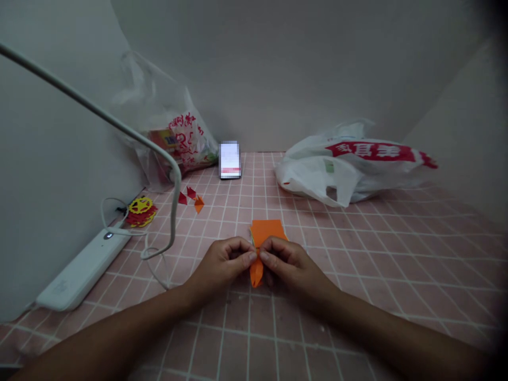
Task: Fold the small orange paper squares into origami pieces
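Note:
Between my two hands is a small folded piece of orange paper (256, 273), narrow and pointed at its lower end. My left hand (232, 257) pinches its upper left side between thumb and index finger. On the opposite side, my right hand (286, 259) pinches it the same way, the two thumbs almost touching. Just beyond my fingers lies a stack of square orange paper (269, 229), its near edge partly hidden by my hands. Farther left on the pink gridded table rest small folded pieces, an orange one (199, 204) and two red ones (191, 192).
A lit phone (229, 160) leans at the back, beside a plastic bag (178, 143) of goods. Another white bag (341, 166) lies back right. At left are yellow and red cut-outs (141, 210), a white power strip (85, 270) and a bent white stalk (99, 112) crossing the view.

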`<state>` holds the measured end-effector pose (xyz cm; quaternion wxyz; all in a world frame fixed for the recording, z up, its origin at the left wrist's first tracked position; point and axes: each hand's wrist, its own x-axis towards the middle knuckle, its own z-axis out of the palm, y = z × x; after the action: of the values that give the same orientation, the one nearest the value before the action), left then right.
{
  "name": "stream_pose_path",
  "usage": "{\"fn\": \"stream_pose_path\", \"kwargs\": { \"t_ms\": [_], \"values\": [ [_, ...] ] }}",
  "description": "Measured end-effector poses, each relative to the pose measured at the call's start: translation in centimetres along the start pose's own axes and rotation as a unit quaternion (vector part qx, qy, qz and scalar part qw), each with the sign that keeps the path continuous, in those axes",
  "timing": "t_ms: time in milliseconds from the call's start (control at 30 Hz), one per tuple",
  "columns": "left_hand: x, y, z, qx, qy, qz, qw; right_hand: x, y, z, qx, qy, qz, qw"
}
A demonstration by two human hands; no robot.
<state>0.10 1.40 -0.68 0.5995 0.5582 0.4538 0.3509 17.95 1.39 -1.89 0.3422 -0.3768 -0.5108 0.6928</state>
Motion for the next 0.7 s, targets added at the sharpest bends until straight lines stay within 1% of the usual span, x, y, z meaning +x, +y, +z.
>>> {"fn": "stream_pose_path", "kwargs": {
  "t_ms": [100,233,433,567,700],
  "values": [
    [-0.01,0.14,-0.03,0.020,0.000,0.006,1.000,0.04,0.10,-0.05,-0.006,0.000,-0.002,1.000],
    [0.04,0.05,-0.10,0.020,-0.006,0.003,1.000,0.04,0.06,-0.06,-0.033,0.003,-0.010,0.999],
    [0.04,-0.13,-0.09,0.008,-0.013,-0.018,1.000,0.03,0.19,-0.17,-0.113,0.016,-0.069,0.991],
    [0.03,0.00,0.20,0.034,0.007,0.006,0.999,0.05,0.29,-0.18,-0.174,0.022,-0.103,0.979],
    [-0.13,0.38,0.39,0.054,0.023,0.020,0.998,-0.02,-0.05,0.04,-0.161,0.025,-0.099,0.982]
  ]
}}
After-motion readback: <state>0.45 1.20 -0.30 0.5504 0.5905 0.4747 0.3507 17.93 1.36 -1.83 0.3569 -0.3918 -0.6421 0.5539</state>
